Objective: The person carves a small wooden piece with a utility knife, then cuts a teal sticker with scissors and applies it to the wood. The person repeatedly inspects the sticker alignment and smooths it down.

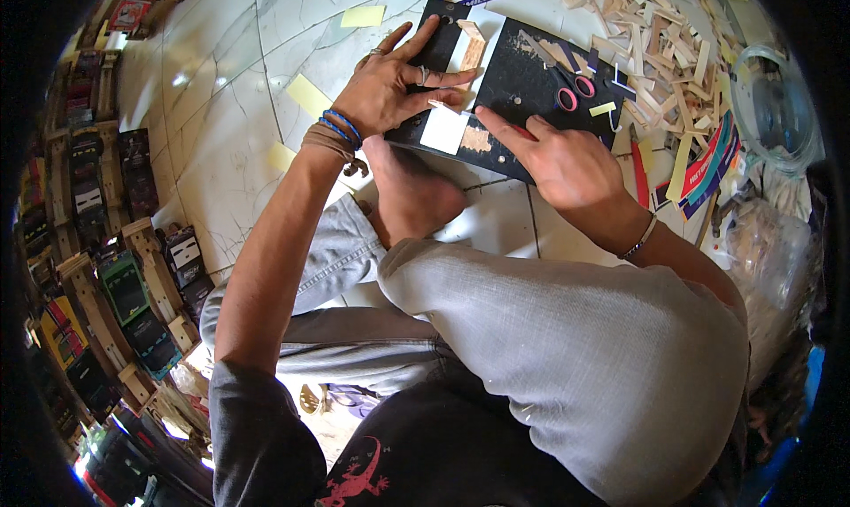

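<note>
Landmark: a black board [522,86] lay on the white tiled floor [221,108].
Left hand [390,86]: rested on the board's left end, fingers spread wide and flat, touching a white paper piece [445,128] and a small wooden block [472,46].
Right hand [567,157]: sat at the board's near edge, forefinger stretched onto the board; a red tool showed under it, mostly hidden, so its grip could not be told.
Scissors [571,89]: pink-handled, on the board's right half.
Wooden offcuts [655,38]: heaped past the board's far right corner.
Bare foot [412,193]: pressed against the board's near edge.
Hidden: the board's near corner, under the hands.
</note>
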Demonstrator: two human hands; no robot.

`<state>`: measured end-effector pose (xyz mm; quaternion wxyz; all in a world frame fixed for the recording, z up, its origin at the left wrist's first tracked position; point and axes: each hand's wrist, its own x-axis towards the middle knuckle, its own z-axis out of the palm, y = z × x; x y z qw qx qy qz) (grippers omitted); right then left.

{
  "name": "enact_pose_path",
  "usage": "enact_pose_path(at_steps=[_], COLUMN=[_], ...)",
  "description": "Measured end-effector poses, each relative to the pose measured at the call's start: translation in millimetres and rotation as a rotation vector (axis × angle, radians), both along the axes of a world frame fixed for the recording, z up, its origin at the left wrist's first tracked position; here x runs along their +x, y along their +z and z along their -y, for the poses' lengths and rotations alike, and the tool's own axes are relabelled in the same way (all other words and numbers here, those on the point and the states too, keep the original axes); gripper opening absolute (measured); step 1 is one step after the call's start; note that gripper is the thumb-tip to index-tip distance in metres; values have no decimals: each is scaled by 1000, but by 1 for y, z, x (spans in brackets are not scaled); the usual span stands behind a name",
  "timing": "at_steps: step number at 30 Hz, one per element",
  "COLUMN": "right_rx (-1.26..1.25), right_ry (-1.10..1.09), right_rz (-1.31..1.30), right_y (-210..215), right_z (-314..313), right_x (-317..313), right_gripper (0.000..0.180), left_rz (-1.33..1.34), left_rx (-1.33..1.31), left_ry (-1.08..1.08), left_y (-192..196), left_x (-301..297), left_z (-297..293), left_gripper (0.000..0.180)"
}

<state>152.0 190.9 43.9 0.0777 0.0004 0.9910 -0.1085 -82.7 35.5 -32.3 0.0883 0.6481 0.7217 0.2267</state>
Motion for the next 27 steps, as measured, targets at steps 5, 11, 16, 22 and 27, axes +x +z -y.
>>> enact_pose_path(at_steps=[5, 11, 16, 22, 27], right_rx=[-35, 23, 6, -29, 35], right_ry=[4, 41, 44, -145, -96], right_rz=[50, 56, 66, -167, -139], right_y=[2, 7, 10, 1, 0], right_z=[-5, -8, -17, -56, -70], right_x=[1, 6, 10, -21, -35], right_gripper=[82, 69, 61, 53, 50], left_rz=[144, 190, 491, 625, 736], left_rx=[13, 37, -21, -46, -63], left_ry=[-40, -42, -22, -7, -1], left_y=[0, -5, -9, 5, 9], left_x=[-1, -2, 0, 3, 5], left_z=[1, 1, 4, 3, 0], left_gripper=[47, 51, 54, 52, 49])
